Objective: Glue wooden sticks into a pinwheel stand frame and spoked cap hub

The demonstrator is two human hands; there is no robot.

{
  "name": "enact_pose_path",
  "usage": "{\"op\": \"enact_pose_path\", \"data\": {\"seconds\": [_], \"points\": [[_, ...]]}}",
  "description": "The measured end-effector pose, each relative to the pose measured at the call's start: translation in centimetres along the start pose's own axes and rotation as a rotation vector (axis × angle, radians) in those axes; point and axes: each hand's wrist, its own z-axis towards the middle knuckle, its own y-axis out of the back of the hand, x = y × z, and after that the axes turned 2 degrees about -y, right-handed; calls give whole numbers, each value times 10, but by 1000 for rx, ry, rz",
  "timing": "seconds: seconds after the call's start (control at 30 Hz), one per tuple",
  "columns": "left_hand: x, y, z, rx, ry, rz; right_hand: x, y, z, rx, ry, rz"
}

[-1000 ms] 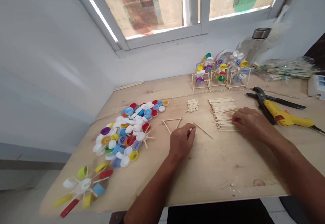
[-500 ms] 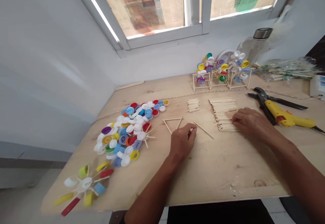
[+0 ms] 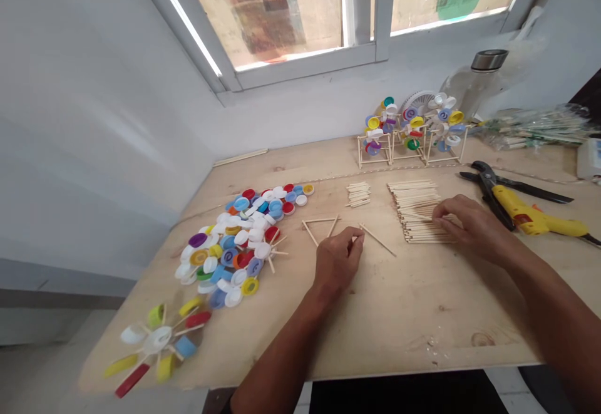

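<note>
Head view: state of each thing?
Left hand, curled
Right hand, pinching stick
Triangle, flat, corner hidden
Long sticks, in a row
Short sticks, bunched
Loose caps, piled
Large cap wheel, flat
Framed cap wheels, upright
Glue gun, lying flat
Black tool, handles spread
Bottle, lid on

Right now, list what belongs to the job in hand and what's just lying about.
Likely in the job:
row of sticks, at the right hand
triangle of sticks, by the left hand
loose stick
caps
glue gun

Likely just lying about:
fan
bottle
</note>
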Motion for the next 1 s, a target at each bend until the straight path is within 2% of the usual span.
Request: {"op": "enact_pose_path", "data": {"seconds": [0.27,0.47,0.67,0.8,1.0], "points": [[1,1,1,1,13,-17,4,0,1,-87,-34,49],[5,3,4,-36,20,-58,8,-1,2,-98,-34,41],[13,2,7,-83,42,-204,11,-6,3,-106,39,25],[11,8,7,-84,45,-294,15,-12,5,-116,131,-17],[9,27,5,-34,-5,-251,45,-12,10,-58,257,-68]]}}
